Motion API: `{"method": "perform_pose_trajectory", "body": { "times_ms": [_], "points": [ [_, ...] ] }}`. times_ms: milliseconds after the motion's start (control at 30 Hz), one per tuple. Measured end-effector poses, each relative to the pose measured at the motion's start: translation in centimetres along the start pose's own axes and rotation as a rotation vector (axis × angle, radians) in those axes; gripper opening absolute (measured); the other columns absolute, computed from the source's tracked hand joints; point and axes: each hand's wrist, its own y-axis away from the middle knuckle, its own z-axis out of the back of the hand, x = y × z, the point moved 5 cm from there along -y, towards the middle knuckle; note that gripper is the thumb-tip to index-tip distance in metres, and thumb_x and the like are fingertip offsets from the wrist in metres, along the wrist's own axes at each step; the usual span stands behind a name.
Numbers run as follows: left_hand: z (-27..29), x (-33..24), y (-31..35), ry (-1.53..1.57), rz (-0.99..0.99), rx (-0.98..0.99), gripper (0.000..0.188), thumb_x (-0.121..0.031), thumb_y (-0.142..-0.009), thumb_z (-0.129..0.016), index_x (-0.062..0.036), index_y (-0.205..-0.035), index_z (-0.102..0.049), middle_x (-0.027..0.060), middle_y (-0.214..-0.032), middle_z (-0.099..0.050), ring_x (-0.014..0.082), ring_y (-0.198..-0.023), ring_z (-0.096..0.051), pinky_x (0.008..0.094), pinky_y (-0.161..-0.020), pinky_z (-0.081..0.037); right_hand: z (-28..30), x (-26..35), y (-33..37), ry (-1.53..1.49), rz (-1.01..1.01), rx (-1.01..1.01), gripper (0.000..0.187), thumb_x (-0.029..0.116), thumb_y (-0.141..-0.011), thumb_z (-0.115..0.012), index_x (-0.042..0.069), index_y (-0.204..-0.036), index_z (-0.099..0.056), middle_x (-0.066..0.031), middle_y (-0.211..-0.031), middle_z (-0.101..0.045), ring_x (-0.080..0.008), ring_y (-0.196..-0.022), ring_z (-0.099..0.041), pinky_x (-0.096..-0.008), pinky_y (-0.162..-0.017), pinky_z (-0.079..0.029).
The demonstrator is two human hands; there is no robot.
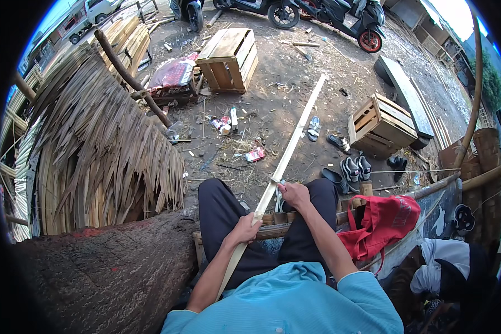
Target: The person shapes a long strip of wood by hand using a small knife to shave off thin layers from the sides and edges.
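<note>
A long pale bamboo strip [292, 142] runs slantwise from beside my waist, up between my knees and out over the ground. My left hand [245, 229] is closed around its lower part, near my lap. Farther up the strip, my right hand [295, 195] is closed on a small knife [278, 181]. The knife's short blade lies against the strip, and most of its handle is hidden in my fist. Both hands are above my dark trousers, between my knees.
A dark tree trunk [106, 273] and dry thatch [106, 139] stand to my left. A red bag [381, 225] hangs over the bamboo rail at right. Ahead are wooden crates [228, 58], shoes [350, 170], scattered litter and parked motorbikes [339, 19]. Another person [445, 267] is at lower right.
</note>
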Motion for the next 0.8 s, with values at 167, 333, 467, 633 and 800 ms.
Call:
{"method": "perform_pose_trajectory", "body": {
  "times_ms": [167,333,467,633,800],
  "points": [
    [0.0,-1.3,0.7,0.078,-0.018,-0.014,0.021,-0.018,-0.092,-0.050,0.0021,-0.090,-0.044,0.0050,-0.058,-0.050,0.0118,-0.038,-0.048,0.0282,-0.033,-0.039,-0.2,0.6,0.5,-0.113,0.144,-0.009,0.045,0.044,-0.092,-0.041,0.007,-0.071,-0.058,-0.0185,-0.060,-0.058,-0.0382,-0.059,-0.060,-0.0476,-0.054,-0.047],
    [0.2,-0.6,0.3,0.176,0.003,0.012,0.019,-0.017,-0.093,-0.050,0.0008,-0.092,-0.044,0.0035,-0.062,-0.048,0.0093,-0.040,-0.046,0.0267,-0.033,-0.038,-0.8,1.7,0.6,-0.154,0.255,0.008,0.043,0.042,-0.093,-0.042,0.008,-0.070,-0.055,-0.0182,-0.058,-0.057,-0.0379,-0.058,-0.059,-0.0485,-0.053,-0.046],
    [0.5,-0.6,1.5,0.168,-0.005,0.042,0.018,-0.018,-0.094,-0.049,-0.0003,-0.095,-0.044,0.0015,-0.061,-0.045,0.0077,-0.039,-0.044,0.0259,-0.032,-0.036,0.1,-1.7,-1.3,-0.086,-0.170,-0.079,0.048,0.046,-0.093,-0.038,0.005,-0.075,-0.057,-0.0203,-0.065,-0.061,-0.0387,-0.065,-0.062,-0.0491,-0.059,-0.049],
    [0.2,-0.7,1.2,0.251,0.018,0.043,0.018,-0.019,-0.095,-0.049,-0.0018,-0.094,-0.044,0.0009,-0.062,-0.044,0.0069,-0.039,-0.043,0.0253,-0.032,-0.035,-0.7,-2.1,-1.4,-0.221,-0.134,-0.126,0.045,0.042,-0.095,-0.037,0.005,-0.075,-0.054,-0.0230,-0.065,-0.059,-0.0428,-0.067,-0.060,-0.0514,-0.059,-0.047],
    [0.1,-0.3,0.1,0.347,0.043,0.041,0.016,-0.019,-0.094,-0.049,-0.0050,-0.093,-0.042,0.0004,-0.061,-0.042,0.0073,-0.038,-0.041,0.0253,-0.032,-0.035,-1.4,0.6,0.2,-0.234,0.067,-0.017,0.042,0.041,-0.094,-0.040,0.005,-0.075,-0.053,-0.0199,-0.062,-0.058,-0.0398,-0.063,-0.059,-0.0496,-0.057,-0.046]
  ]
}}
